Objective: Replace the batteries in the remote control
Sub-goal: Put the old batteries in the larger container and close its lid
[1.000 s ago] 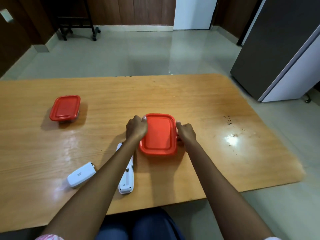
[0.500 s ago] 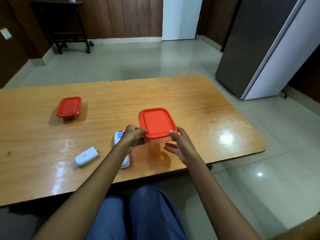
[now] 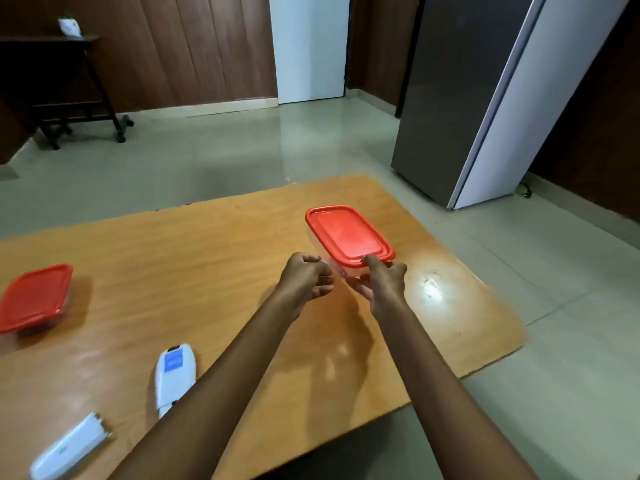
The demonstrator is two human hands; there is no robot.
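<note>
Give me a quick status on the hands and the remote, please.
Both hands, left and right, on the red-lidded box, lid on. Remote lies untouched on table, cover beside it. Nothing in the way.

Hands (image 3: 384, 285) grip container (image 3: 348, 235) (red-lidded)

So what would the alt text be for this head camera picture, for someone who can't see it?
A person's two hands, left hand and right hand, hold the near end of a clear container with a red lid above a wooden table. A white remote, its battery cover and a second red-lidded container lie to the left.
</note>
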